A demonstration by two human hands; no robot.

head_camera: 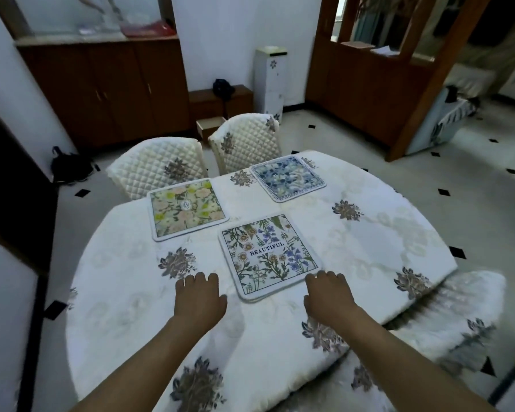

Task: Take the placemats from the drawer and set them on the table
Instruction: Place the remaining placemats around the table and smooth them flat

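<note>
Hands low over the tabletop (125, 292), palms down, fingers loosely curled, holding nothing. Left hand (198, 297) just beside the near-left edge of the placemat marked BEAUTIFUL (269, 257), apart from it by a strip of cloth. Right hand (327, 292) at the mat's near-right corner; fingertips close to the rim, contact cannot be told. Well apart from one another, mat's near corner between them.

Left to right across the cloth: yellow-and-pink floral placemat (188, 209) at far left, before a quilted chair (158, 165); BEAUTIFUL mat centre, nearest the wearer; blue floral placemat (287, 178) far right, before a second quilted chair (246, 141). All three lying flat, none overlapping. Faint second edge under the near rim of the centre mat, possibly another mat beneath; cannot confirm.

Key relation: centre mat lies straight ahead of both hands, roughly square, turned so a corner points toward the wearer. Right hand nearer its rim than left. Judged: placing largely done; any squaring or sliding of this mat would start from the right hand. Small open drawer (210, 126) visible on the floor-side cabinet beyond the chairs.
</note>
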